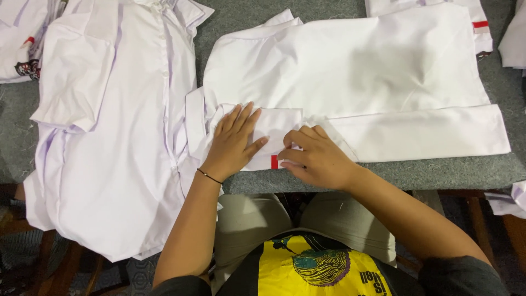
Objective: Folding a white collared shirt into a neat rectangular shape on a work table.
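Note:
A white shirt (356,71) lies partly folded on the grey table (438,172) in front of me. My left hand (234,143) lies flat, fingers spread, on the shirt's folded sleeve near the front edge. My right hand (316,158) pinches the sleeve's hem next to a small red tag (274,161). A thin black band circles my left wrist.
A second white buttoned shirt (109,126) lies spread at the left, hanging over the table's front edge. More white garments lie at the far left (19,38), top right (482,22) and right edge (512,197). My lap is below the table edge.

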